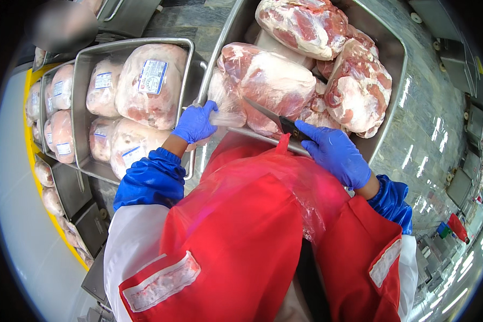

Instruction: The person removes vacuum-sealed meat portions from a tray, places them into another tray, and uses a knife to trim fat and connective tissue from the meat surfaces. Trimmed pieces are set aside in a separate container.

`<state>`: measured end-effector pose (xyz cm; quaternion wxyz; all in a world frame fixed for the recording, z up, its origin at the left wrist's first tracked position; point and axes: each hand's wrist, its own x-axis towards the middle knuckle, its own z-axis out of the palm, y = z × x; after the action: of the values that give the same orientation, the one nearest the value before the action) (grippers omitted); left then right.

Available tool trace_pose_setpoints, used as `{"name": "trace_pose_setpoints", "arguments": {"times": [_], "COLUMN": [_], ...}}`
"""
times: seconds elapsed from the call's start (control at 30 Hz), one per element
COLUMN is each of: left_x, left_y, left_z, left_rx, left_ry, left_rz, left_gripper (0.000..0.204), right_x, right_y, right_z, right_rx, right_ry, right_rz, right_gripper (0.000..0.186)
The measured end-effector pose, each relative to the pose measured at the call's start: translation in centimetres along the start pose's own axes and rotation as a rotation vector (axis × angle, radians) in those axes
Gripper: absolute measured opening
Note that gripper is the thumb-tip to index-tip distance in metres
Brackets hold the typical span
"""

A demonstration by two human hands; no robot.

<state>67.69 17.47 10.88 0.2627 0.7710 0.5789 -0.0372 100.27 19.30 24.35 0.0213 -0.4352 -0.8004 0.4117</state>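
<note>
My left hand (195,123), in a blue glove, is closed on the loose end of a clear plastic bag (228,104) at the near left of a steel bin. That plastic lies against a large cut of raw meat (276,80), pink with white fat. My right hand (335,154), gloved in blue too, grips a knife (262,110) by its black handle. The blade points left and lies over the front of the cut, its tip close to the plastic. Whether the edge touches the meat, I cannot tell.
The steel bin (398,80) holds several bare meat cuts (306,24). On the left, another steel bin (187,61) is full of bagged, labelled meat (147,102), with more bins beyond. A yellow-edged pale surface (21,177) runs along the far left. Grey flooring (418,139) extends right.
</note>
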Motion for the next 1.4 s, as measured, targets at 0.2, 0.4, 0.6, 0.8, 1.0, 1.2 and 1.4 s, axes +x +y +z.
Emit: {"name": "trace_pose_setpoints", "arguments": {"times": [0.2, 0.4, 0.6, 0.8, 1.0, 1.2, 1.4], "left_x": [0.7, 1.4, 1.3, 1.0, 0.9, 0.7, 0.5], "left_y": [-0.7, -1.8, -2.4, -2.0, -1.4, -1.0, -1.2], "left_z": [-0.3, 0.7, 1.2, 1.0, 0.0, -0.4, 0.1], "left_rx": [-0.089, -0.114, -0.182, -0.216, -0.210, -0.229, -0.217], "left_ry": [-0.088, -0.094, -0.112, -0.089, -0.118, -0.109, -0.089], "left_rz": [-0.026, 0.044, 0.100, 0.088, 0.092, 0.123, 0.141], "left_gripper": [0.028, 0.027, 0.029, 0.023, 0.016, 0.013, 0.016], "right_x": [1.0, 2.0, 3.0, 3.6, 4.0, 5.4, 9.8], "right_y": [-3.8, -6.4, -7.5, -7.4, -7.5, -8.0, -7.4], "right_z": [0.0, 0.7, 0.7, 1.0, 1.5, 1.0, -1.3], "right_rx": [-0.116, -0.231, -0.278, -0.304, -0.291, -0.212, -0.338], "right_ry": [-0.006, 0.033, 0.049, 0.037, 0.058, 0.012, -0.129], "right_rz": [0.057, 0.082, 0.054, 0.028, 0.025, -0.049, -0.180], "right_gripper": [0.036, 0.029, 0.021, 0.017, 0.018, 0.021, 0.022]}}
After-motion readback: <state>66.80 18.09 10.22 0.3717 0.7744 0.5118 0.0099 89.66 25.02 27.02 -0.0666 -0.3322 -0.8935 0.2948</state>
